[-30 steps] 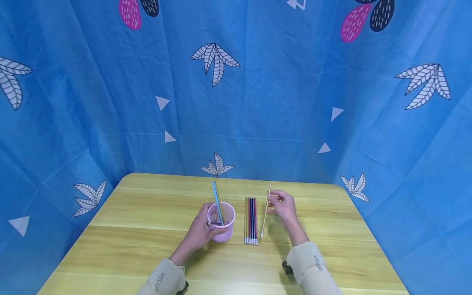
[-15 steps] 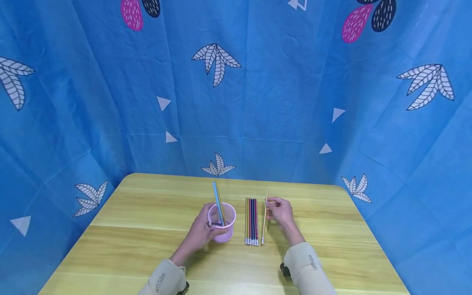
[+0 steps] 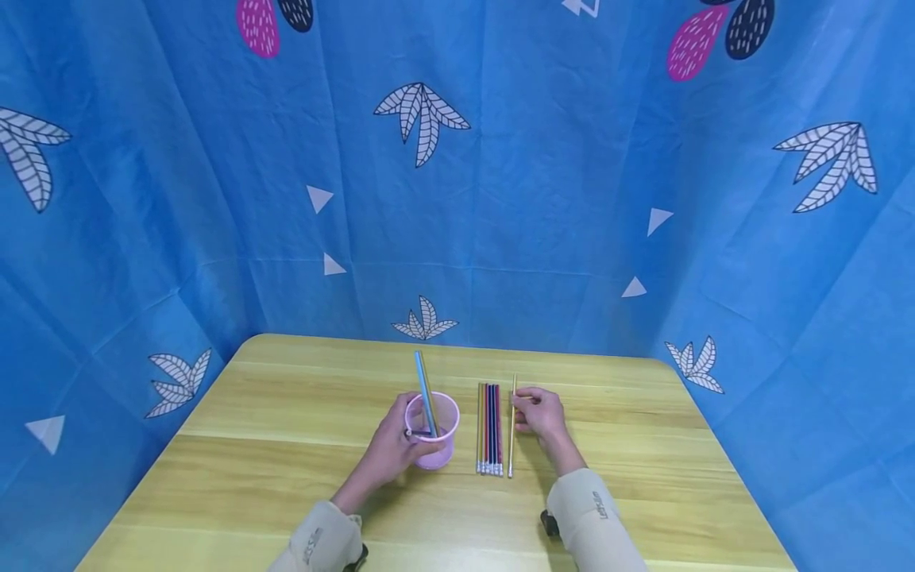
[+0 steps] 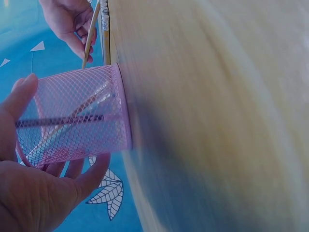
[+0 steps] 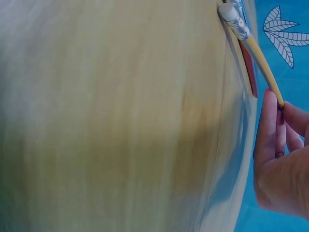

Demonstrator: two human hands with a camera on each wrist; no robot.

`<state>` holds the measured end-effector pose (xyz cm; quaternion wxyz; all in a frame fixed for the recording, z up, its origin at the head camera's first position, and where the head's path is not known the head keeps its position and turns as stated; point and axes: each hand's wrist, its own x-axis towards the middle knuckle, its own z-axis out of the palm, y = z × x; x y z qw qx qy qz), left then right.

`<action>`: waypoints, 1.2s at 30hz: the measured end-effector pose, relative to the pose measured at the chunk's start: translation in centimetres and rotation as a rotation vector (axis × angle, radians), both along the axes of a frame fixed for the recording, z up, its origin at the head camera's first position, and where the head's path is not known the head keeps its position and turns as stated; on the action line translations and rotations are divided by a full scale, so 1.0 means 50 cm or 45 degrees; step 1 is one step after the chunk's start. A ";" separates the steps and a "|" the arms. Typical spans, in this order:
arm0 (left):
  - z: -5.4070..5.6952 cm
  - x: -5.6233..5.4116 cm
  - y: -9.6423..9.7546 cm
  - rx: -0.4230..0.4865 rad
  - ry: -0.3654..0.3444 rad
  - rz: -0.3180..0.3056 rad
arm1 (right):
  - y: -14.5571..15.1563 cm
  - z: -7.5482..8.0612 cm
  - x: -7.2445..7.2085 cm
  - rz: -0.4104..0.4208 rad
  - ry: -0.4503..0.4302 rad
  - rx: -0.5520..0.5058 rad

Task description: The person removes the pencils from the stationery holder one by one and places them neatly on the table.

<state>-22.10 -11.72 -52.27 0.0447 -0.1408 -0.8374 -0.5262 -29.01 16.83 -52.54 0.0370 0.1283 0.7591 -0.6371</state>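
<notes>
My left hand (image 3: 389, 445) grips a pink mesh pen cup (image 3: 445, 453), thumb and fingers round its side, upright on the table. A light-blue stick-like thing (image 3: 423, 383) and a golden pencil (image 3: 426, 377) lean inside it. A dark pencil (image 3: 422, 434) also shows at the cup's near rim. My right hand (image 3: 541, 413) pinches a yellow pencil (image 5: 260, 60) between thumb and fingers, its white eraser end towards me. Just left of that pencil lies a tight row of several pencils (image 3: 490, 429), yellow, red, dark and pink, erasers nearest me.
Everything stands on a light wooden table (image 3: 286, 461). A blue patterned curtain (image 3: 543, 199) hangs behind it and along both sides. A dark object (image 3: 549, 523) shows at the right sleeve cuff.
My right hand has moved left and slightly towards me with the yellow pencil, which is now straighter and closer to the row. My left hand and the cup have stayed put.
</notes>
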 end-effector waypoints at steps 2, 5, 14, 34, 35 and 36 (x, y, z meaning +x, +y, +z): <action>0.001 0.000 0.000 0.012 -0.005 -0.007 | -0.003 0.001 0.000 0.005 -0.006 0.010; 0.003 0.000 0.000 0.028 -0.009 -0.017 | -0.007 0.002 -0.001 0.014 -0.011 0.017; 0.005 0.001 -0.001 0.030 -0.010 -0.010 | -0.013 -0.009 -0.007 0.024 0.003 0.064; 0.000 0.003 0.001 0.008 -0.037 0.012 | -0.028 -0.023 -0.010 0.039 0.039 0.182; 0.000 0.003 0.001 0.010 -0.033 0.012 | -0.029 -0.022 -0.010 0.040 0.041 0.186; 0.000 0.002 0.001 0.009 -0.027 0.012 | -0.030 -0.022 -0.011 0.043 0.044 0.192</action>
